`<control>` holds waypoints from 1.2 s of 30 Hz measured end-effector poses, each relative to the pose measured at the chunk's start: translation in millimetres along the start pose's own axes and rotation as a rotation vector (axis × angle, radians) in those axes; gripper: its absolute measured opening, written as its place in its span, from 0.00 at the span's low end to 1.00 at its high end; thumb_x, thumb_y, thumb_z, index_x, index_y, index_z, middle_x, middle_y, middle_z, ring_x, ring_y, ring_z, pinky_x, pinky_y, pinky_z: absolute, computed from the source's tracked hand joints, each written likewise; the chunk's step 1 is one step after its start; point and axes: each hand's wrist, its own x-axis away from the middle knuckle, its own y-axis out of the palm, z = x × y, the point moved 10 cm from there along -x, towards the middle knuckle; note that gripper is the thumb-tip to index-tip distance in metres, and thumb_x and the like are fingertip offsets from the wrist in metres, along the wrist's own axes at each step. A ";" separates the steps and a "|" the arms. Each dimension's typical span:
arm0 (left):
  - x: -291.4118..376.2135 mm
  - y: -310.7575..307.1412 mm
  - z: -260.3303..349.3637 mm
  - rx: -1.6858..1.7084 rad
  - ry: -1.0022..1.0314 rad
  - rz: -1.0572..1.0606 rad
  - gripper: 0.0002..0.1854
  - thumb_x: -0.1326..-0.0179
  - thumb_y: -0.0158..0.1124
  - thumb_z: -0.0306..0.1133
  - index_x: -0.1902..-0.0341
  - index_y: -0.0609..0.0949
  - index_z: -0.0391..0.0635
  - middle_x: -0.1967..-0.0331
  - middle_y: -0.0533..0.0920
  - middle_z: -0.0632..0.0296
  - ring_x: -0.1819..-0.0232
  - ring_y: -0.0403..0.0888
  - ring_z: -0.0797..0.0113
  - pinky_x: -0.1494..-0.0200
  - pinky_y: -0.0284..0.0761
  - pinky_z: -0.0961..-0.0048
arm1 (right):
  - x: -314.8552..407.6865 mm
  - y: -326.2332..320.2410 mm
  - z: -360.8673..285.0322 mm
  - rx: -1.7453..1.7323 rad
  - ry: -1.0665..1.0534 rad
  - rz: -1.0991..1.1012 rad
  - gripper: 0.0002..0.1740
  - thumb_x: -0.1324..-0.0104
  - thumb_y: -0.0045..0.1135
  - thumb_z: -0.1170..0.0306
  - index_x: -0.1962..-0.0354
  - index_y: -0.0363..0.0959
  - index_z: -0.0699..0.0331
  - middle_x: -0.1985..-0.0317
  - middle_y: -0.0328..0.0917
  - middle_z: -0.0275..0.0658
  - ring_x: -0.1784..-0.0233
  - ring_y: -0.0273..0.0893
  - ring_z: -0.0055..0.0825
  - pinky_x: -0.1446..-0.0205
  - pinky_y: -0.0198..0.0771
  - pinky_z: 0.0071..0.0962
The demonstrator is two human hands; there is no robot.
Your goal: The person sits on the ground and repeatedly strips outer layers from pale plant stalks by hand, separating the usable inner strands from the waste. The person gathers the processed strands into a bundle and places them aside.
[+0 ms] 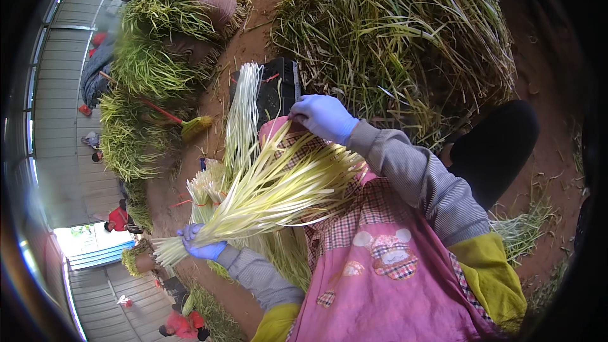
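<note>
My left hand (202, 242), in a bluish-purple glove, is closed around the pale stem ends of a bundle of yellow-green leafy stalks (280, 190). The leaves fan out over my pink apron. My right hand (323, 116), gloved alike, is by the upper edge of the leaves with thumb and fingers pinched together; a leaf tip seems to reach its fingertips, but I cannot tell whether it is held. Beyond the bundle, a whiter bunch of stalks (244, 114) lies across a black plastic crate (278, 88). Tied bunches (206, 190) with red bands stand near my left forearm.
A large heap of green leaves (394, 42) lies beyond the crate. More green piles (147, 66) line the far side, with a broom (194, 127) against them. Several people are in the background, one in red (183, 325). Loose leaves (522, 230) lie on the reddish floor.
</note>
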 end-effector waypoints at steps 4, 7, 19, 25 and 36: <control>-0.8 -0.4 9.3 -0.373 0.002 0.072 0.09 0.38 0.52 0.39 0.60 0.71 0.48 0.73 0.69 0.69 0.71 0.67 0.77 0.62 0.69 0.74 | 37.7 -16.4 74.4 -0.345 0.308 0.234 0.08 0.43 0.56 0.70 0.67 0.75 0.66 0.73 0.77 0.43 0.71 0.76 0.31 0.65 0.70 0.25; 13.9 -32.0 14.8 -0.785 -0.247 0.511 0.13 0.37 0.50 0.46 0.61 0.72 0.50 0.68 0.75 0.66 0.66 0.72 0.73 0.58 0.71 0.71 | 85.5 -56.5 148.8 -0.373 0.481 0.408 0.08 0.45 0.55 0.73 0.67 0.75 0.65 0.73 0.76 0.43 0.71 0.75 0.34 0.66 0.70 0.27; -57.4 28.2 -45.0 -0.222 -0.014 0.428 0.19 0.34 0.44 0.40 0.45 0.70 0.42 0.52 0.75 0.59 0.43 0.68 0.62 0.31 0.51 0.64 | 188.4 -103.3 193.6 0.060 0.800 0.425 0.25 0.46 0.55 0.63 0.50 0.69 0.60 0.53 0.72 0.48 0.51 0.71 0.43 0.49 0.67 0.34; -116.8 204.2 -80.0 -0.128 0.259 -0.180 0.12 0.38 0.49 0.32 0.53 0.74 0.45 0.61 0.75 0.64 0.51 0.71 0.66 0.37 0.61 0.63 | 197.9 -113.3 195.9 -0.043 0.867 0.383 0.16 0.46 0.55 0.64 0.60 0.76 0.58 0.63 0.78 0.43 0.58 0.76 0.40 0.54 0.70 0.33; -64.3 129.1 -89.1 0.081 -0.060 -0.375 0.09 0.39 0.51 0.33 0.57 0.75 0.48 0.80 0.67 0.74 0.77 0.66 0.80 0.59 0.70 0.77 | 204.4 -132.3 220.1 -0.084 0.457 0.623 0.08 0.46 0.53 0.73 0.68 0.75 0.66 0.74 0.76 0.45 0.70 0.75 0.37 0.63 0.70 0.28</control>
